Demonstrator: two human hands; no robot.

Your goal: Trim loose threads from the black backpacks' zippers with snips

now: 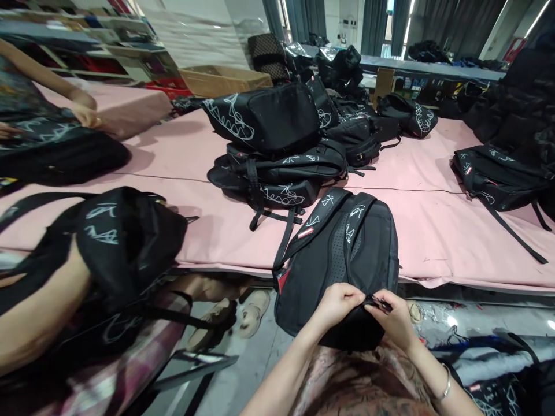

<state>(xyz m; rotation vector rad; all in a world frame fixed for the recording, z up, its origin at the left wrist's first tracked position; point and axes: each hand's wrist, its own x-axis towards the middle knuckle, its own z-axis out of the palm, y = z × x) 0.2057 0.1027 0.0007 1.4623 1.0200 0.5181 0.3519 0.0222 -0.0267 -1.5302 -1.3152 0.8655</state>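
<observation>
A black backpack [377,254] with white line drawings on its shoulder straps leans from the table edge onto my lap, strap side up. Near its lower end, my left hand [340,306] is closed, thumb and fingers pinching the black fabric. My right hand [396,318] is closed just beside it, fingertips almost meeting the left ones. A small dark, narrow object [382,304] shows between the right fingers; its kind I cannot make out. A red tag [283,281] sticks out at the bag's left side.
Stacked black backpacks [277,164] stand ahead on the pink-covered table [425,231]. Another backpack [498,176] lies right, straps hanging. At left, a co-worker's arm [43,306] holds a bag [130,237]; another person's hand [87,108] works farther back. More bags [494,398] lie low right.
</observation>
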